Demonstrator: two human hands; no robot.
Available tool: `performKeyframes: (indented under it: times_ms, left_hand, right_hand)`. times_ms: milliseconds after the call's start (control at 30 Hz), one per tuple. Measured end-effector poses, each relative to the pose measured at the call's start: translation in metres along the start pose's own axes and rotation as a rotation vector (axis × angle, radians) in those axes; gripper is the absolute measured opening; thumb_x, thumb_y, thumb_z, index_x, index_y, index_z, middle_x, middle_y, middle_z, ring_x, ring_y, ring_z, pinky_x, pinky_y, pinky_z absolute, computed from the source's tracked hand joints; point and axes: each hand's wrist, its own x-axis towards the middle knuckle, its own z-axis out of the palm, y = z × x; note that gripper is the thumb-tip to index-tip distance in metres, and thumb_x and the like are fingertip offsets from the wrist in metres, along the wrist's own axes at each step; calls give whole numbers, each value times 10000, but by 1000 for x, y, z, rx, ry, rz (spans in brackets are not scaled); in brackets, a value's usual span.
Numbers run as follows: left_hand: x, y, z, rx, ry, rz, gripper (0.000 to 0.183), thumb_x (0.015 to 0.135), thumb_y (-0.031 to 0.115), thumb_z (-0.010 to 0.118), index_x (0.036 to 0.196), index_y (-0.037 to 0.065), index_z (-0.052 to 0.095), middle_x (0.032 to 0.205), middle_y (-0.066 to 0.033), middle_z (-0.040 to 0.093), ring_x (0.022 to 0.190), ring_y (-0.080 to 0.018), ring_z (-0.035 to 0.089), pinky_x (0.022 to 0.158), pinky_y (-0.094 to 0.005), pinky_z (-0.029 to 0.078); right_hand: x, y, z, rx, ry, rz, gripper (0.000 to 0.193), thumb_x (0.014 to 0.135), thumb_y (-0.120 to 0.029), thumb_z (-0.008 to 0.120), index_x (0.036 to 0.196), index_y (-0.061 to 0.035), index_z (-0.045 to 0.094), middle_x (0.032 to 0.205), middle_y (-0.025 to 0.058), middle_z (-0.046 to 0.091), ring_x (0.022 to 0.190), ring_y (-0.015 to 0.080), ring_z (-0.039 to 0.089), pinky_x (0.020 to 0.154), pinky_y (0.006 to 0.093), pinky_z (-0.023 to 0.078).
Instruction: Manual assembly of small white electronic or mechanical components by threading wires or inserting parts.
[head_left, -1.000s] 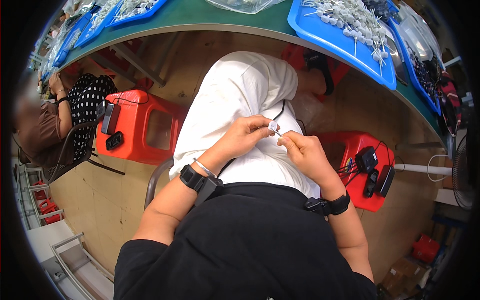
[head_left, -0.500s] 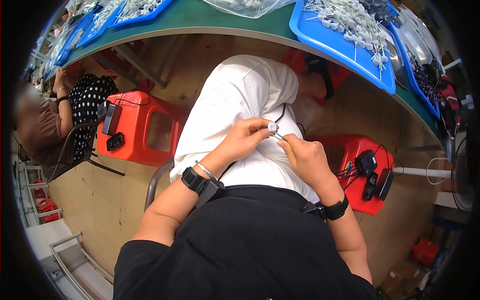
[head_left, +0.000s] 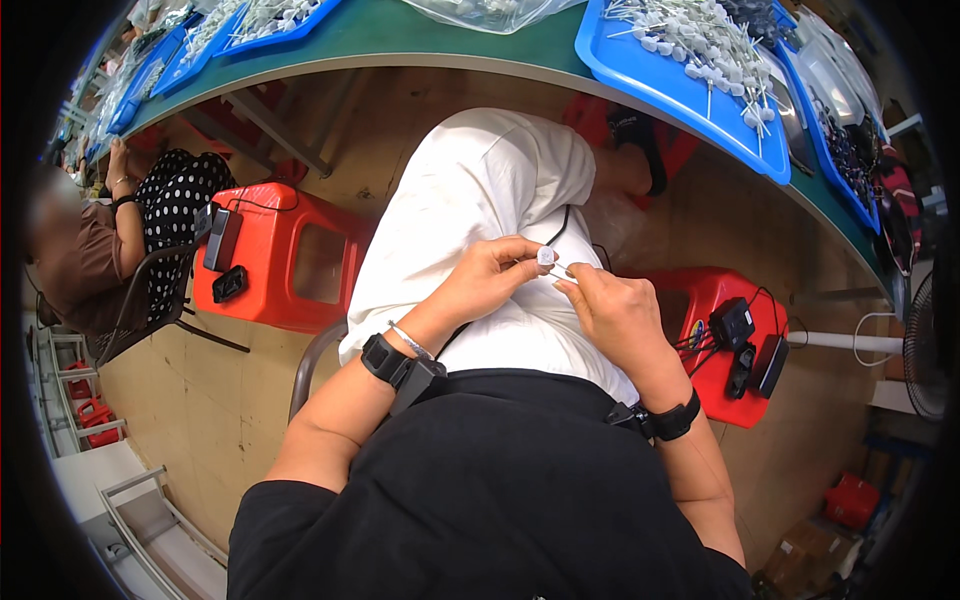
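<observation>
Over my lap in white trousers (head_left: 470, 190), my two hands meet at a small whitish, faceted piece (head_left: 546, 256). My left hand (head_left: 490, 275) pinches that piece between thumb and fingertips, its other fingers curled. From the left comes that hand; on the other side my right hand (head_left: 615, 308) is closed on slim metal tweezers (head_left: 562, 273), whose thin prongs point at the piece. Whether the prongs touch it is too small to tell.
On the green table (head_left: 440, 52) ahead, a blue tray (head_left: 640, 70) holds many white-headed thin-stemmed pieces. Red stools (head_left: 265, 290) with black devices flank me, and cables run by the right one. A fan (head_left: 925, 345) stands far right. Another person (head_left: 95, 250) sits at left.
The tweezers' prongs look further apart than before. My right hand has turned and shifted slightly; my left hand keeps its pinch on the whitish piece.
</observation>
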Motion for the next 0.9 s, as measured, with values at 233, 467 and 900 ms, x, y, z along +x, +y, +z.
performKeyframes:
  times_ms: [233, 467, 900]
  left_hand:
    - [0, -2, 2, 3, 31, 17, 216, 975, 104, 635, 1127, -38, 695, 985, -74, 729, 925, -115, 669, 834, -256, 529]
    - [0, -2, 3, -48, 29, 0, 217, 979, 96, 629, 1139, -37, 692, 1001, -85, 732, 949, -130, 681, 855, -260, 538]
    - [2, -2, -1, 62, 59, 138, 207, 994, 120, 620, 1131, -14, 700, 1045, -86, 722, 973, -148, 664, 871, -282, 520]
  right_hand:
    - [-1, 0, 1, -105, -8, -56, 233, 914, -240, 701, 816, -77, 567, 557, 46, 525, 450, 213, 555, 425, 332, 434]
    - [-3, 3, 8, -270, 20, -120, 249, 944, -258, 656, 797, -85, 553, 573, 24, 489, 448, 166, 536, 430, 311, 424]
    - [-1, -3, 1, 141, 56, 71, 208, 937, -242, 680, 855, -62, 619, 589, 96, 578, 476, 259, 587, 439, 369, 436]
